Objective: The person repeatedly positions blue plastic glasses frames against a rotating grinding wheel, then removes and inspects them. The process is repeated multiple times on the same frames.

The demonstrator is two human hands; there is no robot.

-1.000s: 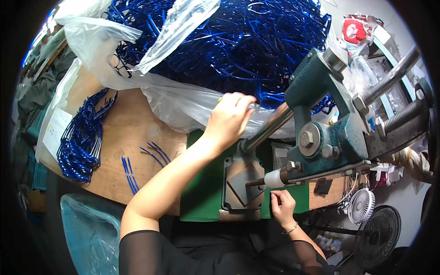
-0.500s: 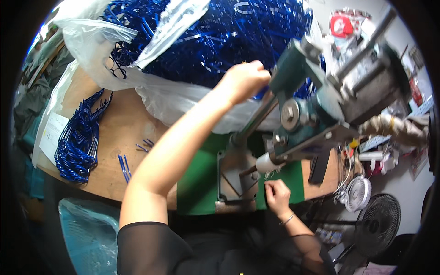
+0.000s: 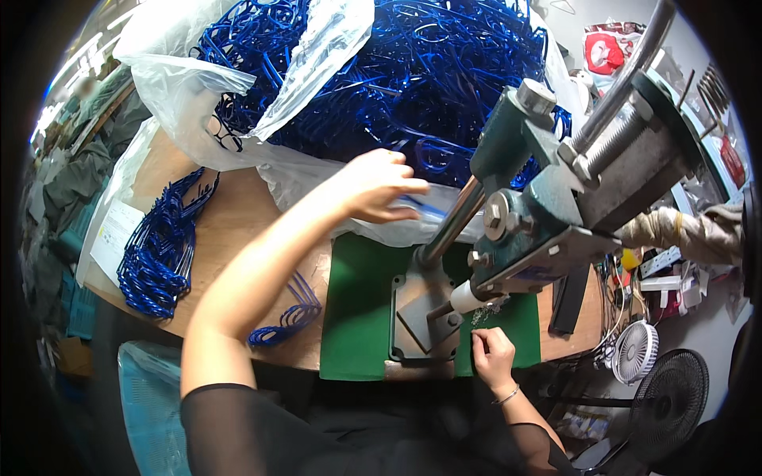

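In front of a big heap of glossy blue plastic strands (image 3: pixel 381 103), my left hand (image 3: pixel 385 186) is raised over the far side of the table. Its fingers are bent together around a blue strand (image 3: pixel 427 208) that sticks out to the right, partly hidden. To the right stands a dark green hand press (image 3: pixel 508 202) with a metal base plate (image 3: pixel 425 325) and a white sleeve (image 3: pixel 470 296) on its ram. My right hand (image 3: pixel 494 353) rests closed on the green mat (image 3: pixel 349 317), beside small clear bits (image 3: pixel 486 314). Whatever its fingers hold is hidden.
A bundle of blue strands (image 3: pixel 159 254) lies at the left by a paper sheet (image 3: pixel 117 234). A smaller blue bunch (image 3: pixel 287 321) is near the table's front edge. Clear plastic sheeting (image 3: pixel 302 178) borders the heap. Two fans (image 3: pixel 663 397) stand at the right.
My left hand has come left and nearer from beside the press. My left forearm has shifted left, showing more of the small blue bunch. My right hand stays by the clear bits.
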